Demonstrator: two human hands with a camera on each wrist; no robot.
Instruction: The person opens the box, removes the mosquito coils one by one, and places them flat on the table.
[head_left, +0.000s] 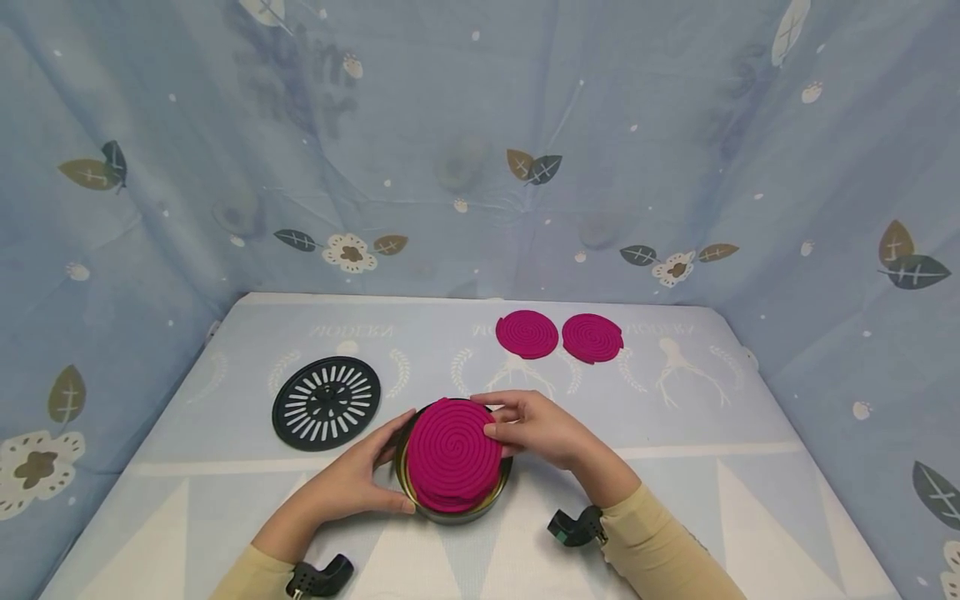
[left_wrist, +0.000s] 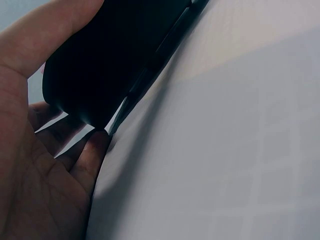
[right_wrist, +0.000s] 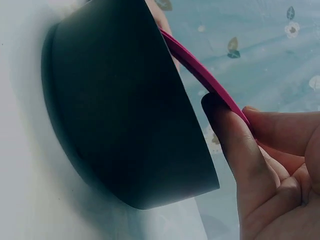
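Observation:
A round dark tin (head_left: 448,518) with a yellowish inside stands on the table in front of me. My left hand (head_left: 348,483) grips its left side, thumb near the front and fingers round the back. Magenta mosquito coils (head_left: 453,450) are stacked at the tin's mouth. With thumb and fingers, my right hand (head_left: 536,429) pinches the right edge of the top coil. In the right wrist view this coil (right_wrist: 205,75) slants up out of the tin, its far end hidden behind the wall. The left wrist view shows the tin's dark side (left_wrist: 105,55) against my palm.
A black slotted lid (head_left: 327,403) lies on the table to the left, behind my left hand. Two more magenta coils, a left one (head_left: 527,334) and a right one (head_left: 592,337), lie flat near the back edge. A blue patterned curtain (head_left: 450,108) encloses the table.

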